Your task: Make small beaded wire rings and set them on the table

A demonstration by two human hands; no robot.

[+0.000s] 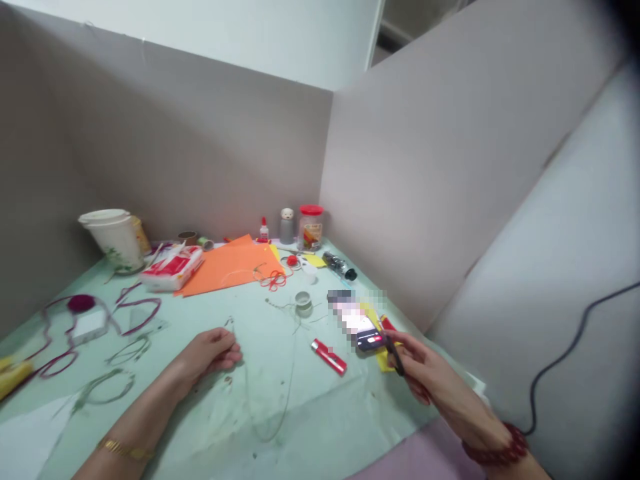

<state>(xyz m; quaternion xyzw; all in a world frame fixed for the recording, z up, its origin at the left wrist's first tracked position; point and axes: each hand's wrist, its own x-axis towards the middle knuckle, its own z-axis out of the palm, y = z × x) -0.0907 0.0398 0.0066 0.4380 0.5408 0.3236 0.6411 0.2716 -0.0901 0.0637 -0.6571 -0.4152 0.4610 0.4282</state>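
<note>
My left hand (217,350) is closed in a pinch over the left middle of the table. From its fingers a thin pale cord (265,440) loops down across the tabletop and back up towards a small spool (303,303). At the right, my right hand (420,367) is closed on a pair of dark-handled scissors (396,357), their blades pointing away from me. Just beyond them lies a phone (370,340) with its screen lit and partly blurred out. Between my hands rests a red lighter (329,357).
Knotted cord pieces (107,387) and purple yarn (81,304) lie at the left. Behind are a white bucket (115,243), a tissue pack (173,267), orange sheets (225,270), red cord (273,280) and a red-lidded jar (311,230). Grey partitions enclose the table (210,440).
</note>
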